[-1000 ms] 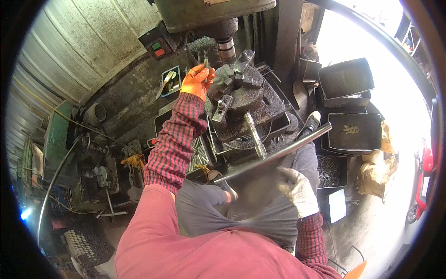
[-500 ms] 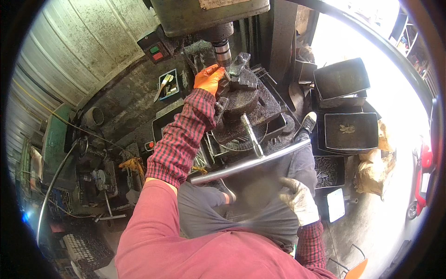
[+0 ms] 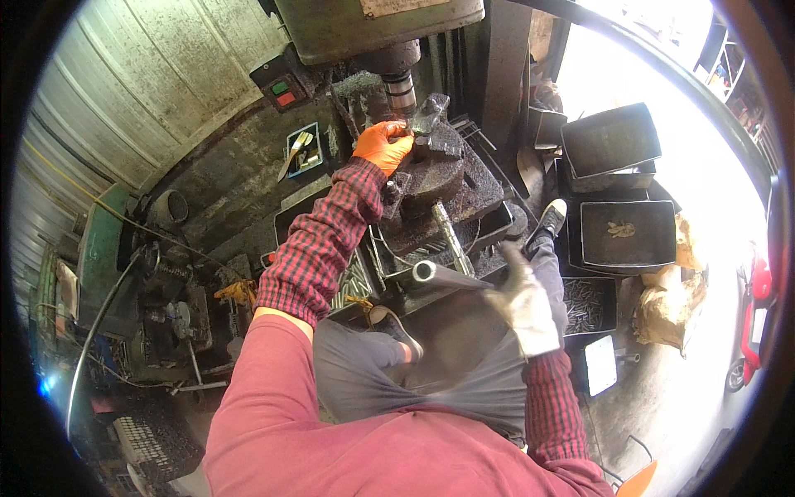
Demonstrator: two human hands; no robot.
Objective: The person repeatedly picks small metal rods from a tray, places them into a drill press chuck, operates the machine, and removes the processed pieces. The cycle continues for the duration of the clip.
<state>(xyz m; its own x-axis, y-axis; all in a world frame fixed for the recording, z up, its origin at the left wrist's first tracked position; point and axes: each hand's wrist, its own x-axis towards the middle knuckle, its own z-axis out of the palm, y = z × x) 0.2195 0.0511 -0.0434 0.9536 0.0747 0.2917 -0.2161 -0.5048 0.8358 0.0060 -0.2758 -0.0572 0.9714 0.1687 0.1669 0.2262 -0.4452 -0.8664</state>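
My left hand, in an orange glove, reaches up to the vise on the drill press table and grips a dark metal part just under the drill chuck. My right hand, in a pale work glove and blurred by motion, is closed around a grey metal pipe. The pipe's open end points toward me, just in front of the vise. Both sleeves are red plaid.
A control box with green and red buttons sits left of the chuck. Black metal bins stand to the right, one holding small parts. A green machine and cables crowd the left. My shoe rests near the table.
My left hand moved up and right along the vise to the part under the chuck. The pipe swung from lying crosswise to pointing its end at me, and my right hand rose to it.
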